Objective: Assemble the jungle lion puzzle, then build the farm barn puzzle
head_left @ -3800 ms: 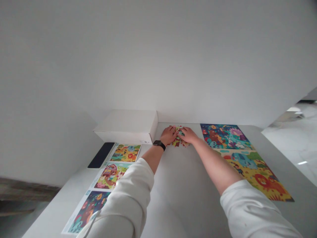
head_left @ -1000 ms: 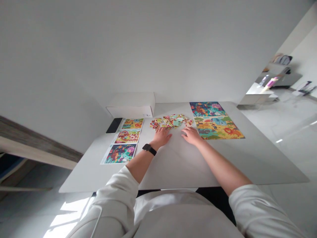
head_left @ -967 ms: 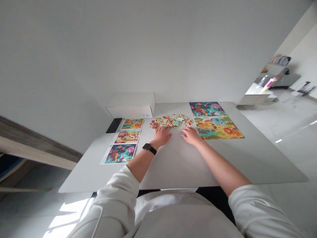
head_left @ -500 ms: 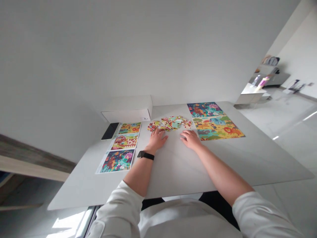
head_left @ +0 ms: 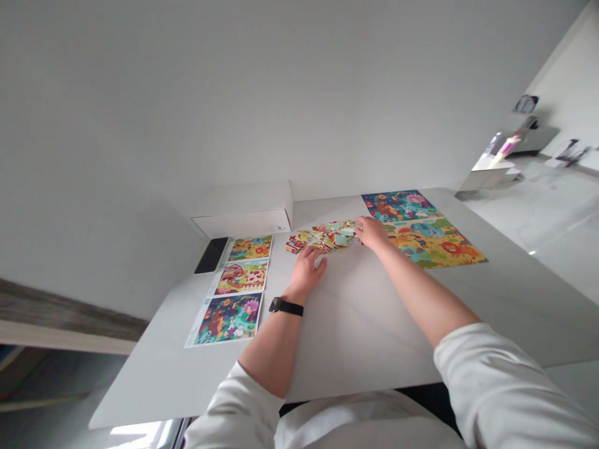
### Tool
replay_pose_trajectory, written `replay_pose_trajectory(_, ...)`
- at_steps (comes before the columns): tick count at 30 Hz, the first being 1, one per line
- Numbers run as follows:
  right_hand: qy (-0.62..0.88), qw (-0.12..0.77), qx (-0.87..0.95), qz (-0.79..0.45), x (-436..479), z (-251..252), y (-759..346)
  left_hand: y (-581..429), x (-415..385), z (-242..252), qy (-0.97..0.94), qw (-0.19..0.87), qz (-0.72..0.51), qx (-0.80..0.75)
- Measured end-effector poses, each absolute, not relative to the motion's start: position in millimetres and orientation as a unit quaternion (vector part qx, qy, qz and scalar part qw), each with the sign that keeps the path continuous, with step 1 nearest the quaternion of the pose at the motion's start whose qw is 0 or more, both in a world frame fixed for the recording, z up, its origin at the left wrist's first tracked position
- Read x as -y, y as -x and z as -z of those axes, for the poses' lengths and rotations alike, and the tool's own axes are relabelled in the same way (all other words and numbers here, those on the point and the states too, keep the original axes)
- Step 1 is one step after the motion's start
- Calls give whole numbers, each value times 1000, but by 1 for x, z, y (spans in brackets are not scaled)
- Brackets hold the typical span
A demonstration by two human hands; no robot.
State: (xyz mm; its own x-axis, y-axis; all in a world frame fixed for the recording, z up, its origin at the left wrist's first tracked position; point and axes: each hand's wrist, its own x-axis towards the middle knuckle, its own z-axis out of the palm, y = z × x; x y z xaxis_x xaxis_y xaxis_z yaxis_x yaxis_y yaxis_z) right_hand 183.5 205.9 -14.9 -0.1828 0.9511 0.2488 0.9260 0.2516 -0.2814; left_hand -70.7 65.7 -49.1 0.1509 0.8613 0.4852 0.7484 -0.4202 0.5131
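Observation:
Several loose jigsaw puzzle pieces [head_left: 322, 236] lie in a heap on the white table, mostly red, yellow and light green. My left hand [head_left: 306, 271] rests at the near edge of the heap. Its thumb and fingers are apart, the fingertips touching or close to the nearest pieces. At the heap's right end is my right hand [head_left: 373, 234], its fingers bent around the outer pieces with a gap between thumb and forefinger. The pieces beneath that hand are partly hidden. A black smartwatch [head_left: 285, 306] is on my left wrist.
Left of the heap lies a sheet with three printed pictures [head_left: 241, 276], beside a black phone [head_left: 211, 255]. Two assembled-looking animal pictures [head_left: 435, 240] lie to the right. A white box [head_left: 243, 209] stands against the wall at the back of the table [head_left: 365, 330].
My right hand has moved forward to the right end of the heap, over pieces that showed before. My left hand stays near the front edge. The view has shifted slightly.

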Motion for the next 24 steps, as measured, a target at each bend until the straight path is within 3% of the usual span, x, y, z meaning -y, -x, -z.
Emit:
replay_pose_trajectory(5, 634, 137, 760, -48, -218, 19, -163, 72, -65, 50, -751, 93, -388, -526)
replay_pose_trajectory(12, 642, 167, 743, -81, -214, 15, -169, 70, -65, 50, -743, 105, -389, -534)
replay_pose_trajectory(15, 637, 266, 696, -196, -204, 8, -180, 72, -66, 49, -742, 104, -392, -534)
replay_pose_trajectory(19, 543, 437, 558, -451, -172, 2, -199, 74, -67, 49, -735, 118, -406, -530)
replay_pose_trajectory(24, 420, 493, 365, -669, -119, 4, -202, 58, -64, 46, -659, 221, -493, -524)
